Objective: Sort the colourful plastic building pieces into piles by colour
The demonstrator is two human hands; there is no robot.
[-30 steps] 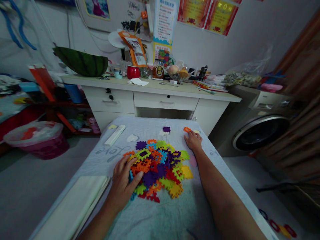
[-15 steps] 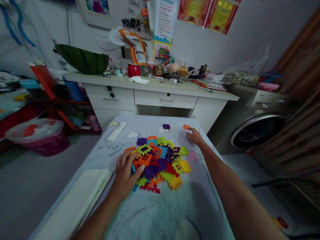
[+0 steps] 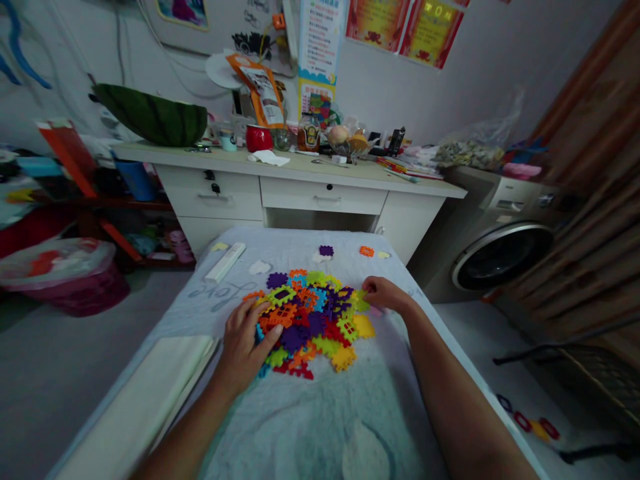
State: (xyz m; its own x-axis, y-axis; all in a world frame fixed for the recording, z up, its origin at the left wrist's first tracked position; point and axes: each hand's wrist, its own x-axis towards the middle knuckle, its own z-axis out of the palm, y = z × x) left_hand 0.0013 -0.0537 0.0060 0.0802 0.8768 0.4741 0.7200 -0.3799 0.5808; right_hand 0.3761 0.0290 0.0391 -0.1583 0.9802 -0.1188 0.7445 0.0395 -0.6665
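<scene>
A heap of colourful toothed interlocking plastic tiles (image 3: 295, 339) lies mid-table, in orange, purple, red, yellow, blue and lime. Against its left side rests my left hand (image 3: 244, 343), open, thumb and fingers apart, touching the outer tiles without gripping one. My right hand (image 3: 387, 295) is at the heap's right edge, its fingertips pinched on a lime green tile (image 3: 360, 302). Beyond the heap, a purple tile (image 3: 326, 251) and an orange tile (image 3: 367, 251) lie separately on the cloth.
A pale cloth (image 3: 300, 427) covers the table. A white bar-shaped object (image 3: 226, 263) lies at the back left, folded white fabric (image 3: 145, 393) along the left edge. Behind stands a cluttered white desk (image 3: 320, 193); a washing machine (image 3: 487, 233) is at the right.
My right hand has left the orange tile at the back right and come nearer, to the heap's right edge. My left hand stays on the heap. The view has shifted slightly.
</scene>
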